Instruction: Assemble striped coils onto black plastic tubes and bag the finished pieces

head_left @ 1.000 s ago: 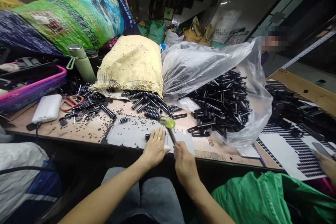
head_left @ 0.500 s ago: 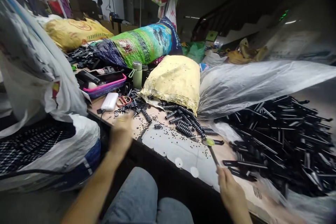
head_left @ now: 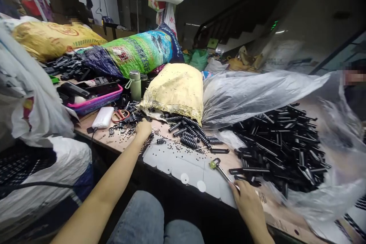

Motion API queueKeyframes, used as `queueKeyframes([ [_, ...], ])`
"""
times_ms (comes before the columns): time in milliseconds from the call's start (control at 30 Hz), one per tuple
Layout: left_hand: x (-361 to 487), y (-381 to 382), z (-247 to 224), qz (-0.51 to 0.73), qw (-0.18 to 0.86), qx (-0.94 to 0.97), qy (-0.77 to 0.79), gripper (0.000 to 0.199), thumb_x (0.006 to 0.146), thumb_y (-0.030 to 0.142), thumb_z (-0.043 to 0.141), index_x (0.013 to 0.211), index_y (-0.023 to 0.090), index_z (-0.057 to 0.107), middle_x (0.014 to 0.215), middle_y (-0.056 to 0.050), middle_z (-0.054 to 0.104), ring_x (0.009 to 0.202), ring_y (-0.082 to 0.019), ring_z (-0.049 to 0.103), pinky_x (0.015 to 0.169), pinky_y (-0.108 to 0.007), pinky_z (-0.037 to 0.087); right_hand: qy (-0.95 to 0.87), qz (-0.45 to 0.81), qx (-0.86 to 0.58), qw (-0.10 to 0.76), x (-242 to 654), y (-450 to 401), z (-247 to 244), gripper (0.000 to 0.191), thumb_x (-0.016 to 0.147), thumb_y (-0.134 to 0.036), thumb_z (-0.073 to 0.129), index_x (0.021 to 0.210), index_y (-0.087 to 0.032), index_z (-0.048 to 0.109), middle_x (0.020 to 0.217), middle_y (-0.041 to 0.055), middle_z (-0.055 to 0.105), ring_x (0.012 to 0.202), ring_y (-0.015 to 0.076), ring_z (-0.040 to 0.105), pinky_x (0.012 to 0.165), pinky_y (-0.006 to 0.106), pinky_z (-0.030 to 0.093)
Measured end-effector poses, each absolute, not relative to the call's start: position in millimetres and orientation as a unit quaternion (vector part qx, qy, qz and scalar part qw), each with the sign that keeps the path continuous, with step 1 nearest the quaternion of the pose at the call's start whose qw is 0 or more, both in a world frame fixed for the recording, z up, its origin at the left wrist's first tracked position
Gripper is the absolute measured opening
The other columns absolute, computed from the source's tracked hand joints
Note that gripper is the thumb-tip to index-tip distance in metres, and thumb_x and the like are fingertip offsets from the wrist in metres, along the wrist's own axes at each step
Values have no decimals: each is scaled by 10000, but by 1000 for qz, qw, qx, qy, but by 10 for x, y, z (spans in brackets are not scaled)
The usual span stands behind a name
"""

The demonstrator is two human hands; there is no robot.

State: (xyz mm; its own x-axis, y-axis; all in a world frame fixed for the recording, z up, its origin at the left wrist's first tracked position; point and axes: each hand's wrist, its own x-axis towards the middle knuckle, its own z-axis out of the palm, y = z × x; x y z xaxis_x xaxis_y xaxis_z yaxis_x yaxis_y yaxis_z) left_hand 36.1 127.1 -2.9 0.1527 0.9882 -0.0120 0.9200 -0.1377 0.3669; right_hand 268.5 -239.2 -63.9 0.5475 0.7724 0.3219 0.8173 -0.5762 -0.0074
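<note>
Hammer (head_left: 224,174) gripped in the right hand (head_left: 248,200), near the white sheet (head_left: 174,163); left hand (head_left: 143,129) down by the black parts (head_left: 134,113), fingers hidden, can't tell if it's grasping any!

Hammer head (head_left: 214,163) yellow-green; rolls (head_left: 189,141) banded black and white; clip pile (head_left: 281,152) black; sack (head_left: 175,88) pale yellow.

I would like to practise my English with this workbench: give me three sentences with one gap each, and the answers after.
The right hand holds the hammer by its ____.
The basket has a ____ rim.
A pair of reddish-handled ____ lies beside the white box.

Missing words: handle; pink; scissors.
</note>
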Motion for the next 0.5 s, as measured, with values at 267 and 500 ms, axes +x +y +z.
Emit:
queueKeyframes([
  [267,334,1328,-206,65,175,732,655,454,769,282,394,1136,14,401,927,-276,581,894,-360,571,714,-439,428,-417,-133,-887,146,2888,-2072,-405,299,852,-397,368,938,-153,519,940,104,561,906,231,499,801,330,397],
  [500,461,1271,-166,93,219,752,615,417,750,237,437,1139,88,435,992,-211,587,925,-324,569,754,-401,444,-395,-104,-908,95,3235,-1672,-307,201,822,-204,390,948,-162,541,955,91,585,912,216,491,787,309,379],
])
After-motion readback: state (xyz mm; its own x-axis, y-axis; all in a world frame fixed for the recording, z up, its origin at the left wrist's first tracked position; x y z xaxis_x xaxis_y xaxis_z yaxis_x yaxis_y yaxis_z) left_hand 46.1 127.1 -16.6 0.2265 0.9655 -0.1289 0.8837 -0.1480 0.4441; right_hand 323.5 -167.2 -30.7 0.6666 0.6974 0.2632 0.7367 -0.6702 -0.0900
